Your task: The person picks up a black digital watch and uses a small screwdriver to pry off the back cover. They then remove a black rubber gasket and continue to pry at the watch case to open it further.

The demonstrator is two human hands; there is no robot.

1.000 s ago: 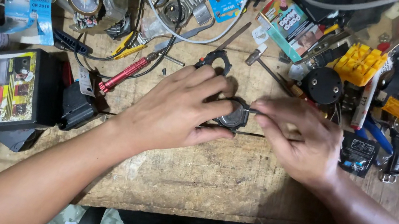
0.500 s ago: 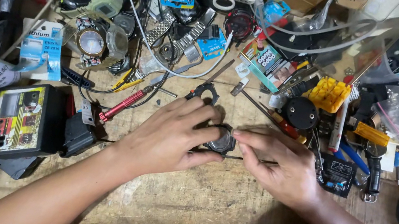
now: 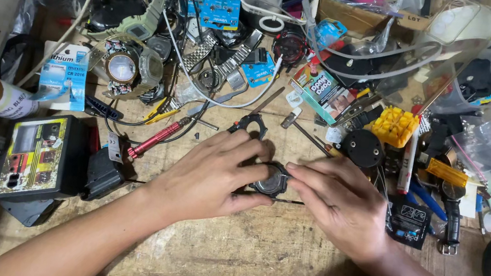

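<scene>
Head view: both hands, left (image 3: 209, 175) and right (image 3: 339, 204), close their fingers on a small black watch case (image 3: 269, 180) mid-counter (image 3: 252, 269) (light, rigid, probably fragile); best pinched at its rim.

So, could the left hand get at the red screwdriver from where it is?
Probably yes: the red screwdriver lies uncovered on the bench just left of the left hand, though that hand is now on the watch case.
</scene>
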